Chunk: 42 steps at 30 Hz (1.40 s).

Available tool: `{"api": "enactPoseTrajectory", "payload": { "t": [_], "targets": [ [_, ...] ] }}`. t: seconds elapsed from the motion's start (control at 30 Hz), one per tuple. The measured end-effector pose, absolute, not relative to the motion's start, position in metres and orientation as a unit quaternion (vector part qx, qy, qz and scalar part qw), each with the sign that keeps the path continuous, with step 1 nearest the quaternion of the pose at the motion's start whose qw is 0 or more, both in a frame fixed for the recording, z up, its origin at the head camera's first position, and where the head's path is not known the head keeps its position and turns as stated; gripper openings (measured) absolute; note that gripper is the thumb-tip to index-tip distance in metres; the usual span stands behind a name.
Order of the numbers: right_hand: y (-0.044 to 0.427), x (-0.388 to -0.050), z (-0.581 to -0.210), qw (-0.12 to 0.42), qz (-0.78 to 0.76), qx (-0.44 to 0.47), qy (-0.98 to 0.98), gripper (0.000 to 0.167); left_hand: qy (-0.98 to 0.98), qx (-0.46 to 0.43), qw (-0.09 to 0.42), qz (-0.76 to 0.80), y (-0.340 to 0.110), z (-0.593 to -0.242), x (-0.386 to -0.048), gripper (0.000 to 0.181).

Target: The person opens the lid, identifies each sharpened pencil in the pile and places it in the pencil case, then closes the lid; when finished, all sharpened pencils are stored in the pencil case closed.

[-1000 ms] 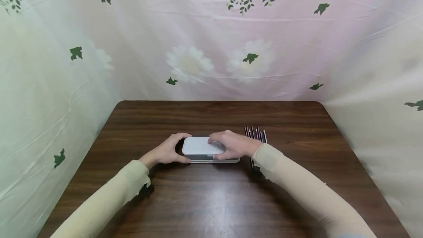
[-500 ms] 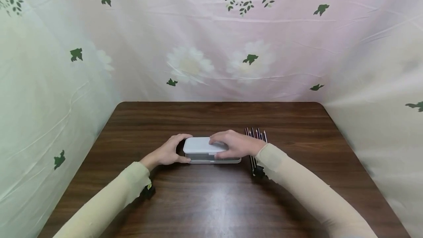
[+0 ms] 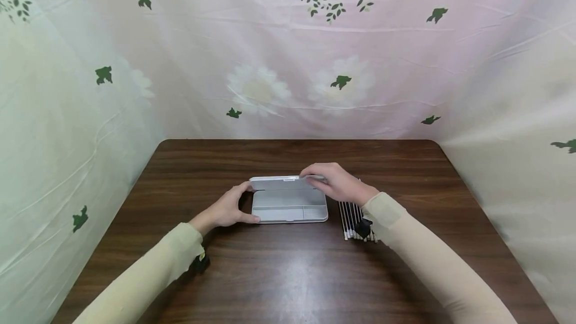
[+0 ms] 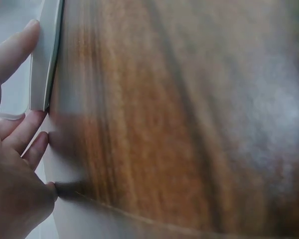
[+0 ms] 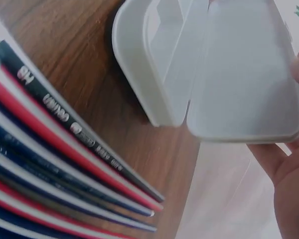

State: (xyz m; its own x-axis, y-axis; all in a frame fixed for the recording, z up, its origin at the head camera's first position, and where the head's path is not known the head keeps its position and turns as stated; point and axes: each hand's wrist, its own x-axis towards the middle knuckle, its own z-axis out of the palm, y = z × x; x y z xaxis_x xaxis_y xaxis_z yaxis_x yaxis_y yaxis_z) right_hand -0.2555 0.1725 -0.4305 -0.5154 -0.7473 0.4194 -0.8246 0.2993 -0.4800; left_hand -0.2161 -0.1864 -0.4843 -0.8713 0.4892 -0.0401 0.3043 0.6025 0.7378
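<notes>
A white-and-grey pencil case [image 3: 277, 214] rests on the table with its lid [image 3: 274, 184] raised; a divided tray shows inside. My left hand [image 3: 227, 210] holds the case's left end, thumb at the front edge and fingers towards the back. In the left wrist view, that thumb lies against the case's side [image 4: 46, 59]. My right hand [image 3: 339, 184] pinches the lid near its right end. The right wrist view shows the lid's pale inside [image 5: 249, 74] tilted up from the case body [image 5: 132, 55], with my right hand [image 5: 294, 189] at its edge.
Several pencils [image 3: 348, 219] lie side by side just right of the case, partly under my right forearm. Their striped and dark barrels [image 5: 65, 114] show in the right wrist view. The brown wooden table [image 3: 270, 274] meets patterned fabric [image 3: 202, 79] at its back and sides.
The pencil case's lid has swung up and back, showing its inside. My right hand has risen to the right and away with it. My left hand has stayed at the left end.
</notes>
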Motion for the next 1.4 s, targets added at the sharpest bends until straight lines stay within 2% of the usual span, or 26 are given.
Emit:
{"api": "enactPoseTrajectory", "payload": {
  "t": [0.33,0.6,0.7,0.93,1.13,1.4],
  "targets": [
    [0.193,-0.272,-0.439,0.126,0.333,0.419,-0.835,0.031,0.879,0.214,0.113,0.409,-0.186,-0.484,-0.215,0.111],
    [0.198,-0.277,-0.449,0.105,0.277,0.361,-0.884,0.048,0.883,0.206,0.116,0.406,-0.189,-0.484,-0.213,0.114],
    [0.195,-0.279,-0.452,0.108,0.263,0.343,-0.895,0.045,0.883,0.209,0.115,0.405,-0.190,-0.485,-0.213,0.110],
    [0.190,-0.277,-0.454,0.127,0.222,0.307,-0.917,0.032,0.896,0.227,0.111,0.365,-0.192,-0.483,-0.213,0.087],
    [0.187,-0.277,-0.459,0.135,0.185,0.299,-0.926,0.020,0.906,0.223,0.111,0.343,-0.190,-0.483,-0.215,0.086],
    [0.184,-0.277,-0.461,0.096,0.179,0.283,-0.938,0.021,0.906,0.233,0.096,0.341,-0.187,-0.481,-0.213,0.085]
  ]
}}
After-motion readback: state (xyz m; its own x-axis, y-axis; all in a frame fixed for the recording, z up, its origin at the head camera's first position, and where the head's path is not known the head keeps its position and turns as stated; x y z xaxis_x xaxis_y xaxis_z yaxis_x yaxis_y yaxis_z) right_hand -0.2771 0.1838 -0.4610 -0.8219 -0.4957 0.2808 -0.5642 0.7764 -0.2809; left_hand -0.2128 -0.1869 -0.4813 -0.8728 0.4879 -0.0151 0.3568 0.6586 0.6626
